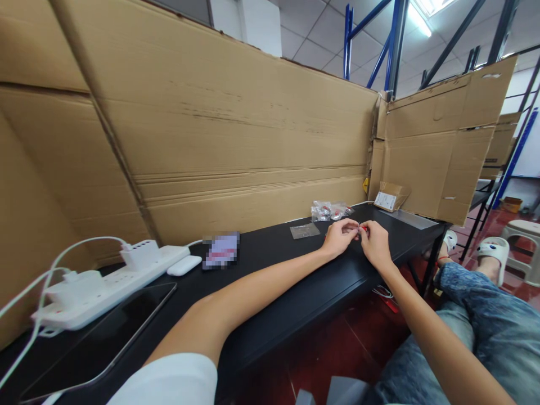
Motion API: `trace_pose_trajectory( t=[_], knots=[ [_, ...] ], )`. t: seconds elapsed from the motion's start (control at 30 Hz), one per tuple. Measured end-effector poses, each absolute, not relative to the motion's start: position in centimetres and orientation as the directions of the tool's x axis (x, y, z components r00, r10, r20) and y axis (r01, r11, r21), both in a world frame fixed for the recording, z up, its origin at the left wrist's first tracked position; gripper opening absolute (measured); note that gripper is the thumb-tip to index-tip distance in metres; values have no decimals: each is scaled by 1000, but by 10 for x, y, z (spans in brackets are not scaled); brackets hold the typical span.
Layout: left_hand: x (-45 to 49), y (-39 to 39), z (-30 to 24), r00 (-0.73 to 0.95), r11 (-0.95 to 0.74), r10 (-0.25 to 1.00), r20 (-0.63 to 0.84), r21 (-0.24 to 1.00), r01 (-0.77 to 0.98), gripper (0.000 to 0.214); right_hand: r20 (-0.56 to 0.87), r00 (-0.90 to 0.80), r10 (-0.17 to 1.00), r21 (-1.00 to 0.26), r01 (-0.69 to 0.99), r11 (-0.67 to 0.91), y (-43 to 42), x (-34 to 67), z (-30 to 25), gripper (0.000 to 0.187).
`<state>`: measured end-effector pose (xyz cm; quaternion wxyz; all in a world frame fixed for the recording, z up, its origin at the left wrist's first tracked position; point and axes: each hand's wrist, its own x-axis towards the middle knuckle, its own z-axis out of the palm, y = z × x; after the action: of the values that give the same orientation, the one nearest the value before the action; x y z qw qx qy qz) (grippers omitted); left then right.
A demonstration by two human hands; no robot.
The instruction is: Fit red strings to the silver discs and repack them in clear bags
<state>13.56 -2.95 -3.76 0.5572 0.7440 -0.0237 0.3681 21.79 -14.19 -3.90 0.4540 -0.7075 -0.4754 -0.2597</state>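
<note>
My left hand and my right hand meet over the far part of the black table, fingertips nearly touching. Both are closed in a pinch. Between the fingers shows a small red piece, with something thin and pale beside it; the fingers cover most of it, so its kind is unclear. Just behind my left hand lie clear plastic bags with small silvery and red parts inside. A flat clear packet rests to the left of that hand.
Cardboard panels wall the table's back and right end. A labelled brown package sits in the far corner. At left are a power strip with cables, a tablet, a white case and a blurred phone-like item.
</note>
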Motion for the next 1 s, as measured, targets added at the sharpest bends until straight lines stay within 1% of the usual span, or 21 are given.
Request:
trace_pose_trajectory(
  t=[0.2, 0.37, 0.53, 0.7, 0.8, 0.87, 1.0],
  knots=[
    [139, -24, -42, 735, -336, 375, 565, 822, -461, 19, 779, 458, 429, -450, 884, -125, -139, 222, -42, 14],
    [143, -22, -46, 766, -240, 356, 535, 845, -478, 27, 775, 474, 418, -479, 872, -101, -137, 225, -44, 15],
    [144, -22, -46, 779, -184, 366, 508, 861, -475, 32, 795, 438, 419, -441, 892, -97, -138, 225, -44, 14],
    [143, -23, -44, 757, -161, 426, 496, 865, -476, 27, 804, 404, 436, -393, 912, -120, -138, 226, -44, 13],
    [143, -22, -44, 748, -167, 440, 498, 863, -477, 25, 790, 422, 445, -414, 902, -121, -138, 227, -45, 10],
    [142, -23, -43, 747, -196, 427, 509, 859, -474, 24, 788, 429, 442, -418, 899, -127, -137, 227, -46, 10],
    [141, -24, -43, 753, -256, 386, 533, 846, -468, 21, 796, 409, 445, -390, 910, -139, -138, 225, -47, 10]
  ],
)
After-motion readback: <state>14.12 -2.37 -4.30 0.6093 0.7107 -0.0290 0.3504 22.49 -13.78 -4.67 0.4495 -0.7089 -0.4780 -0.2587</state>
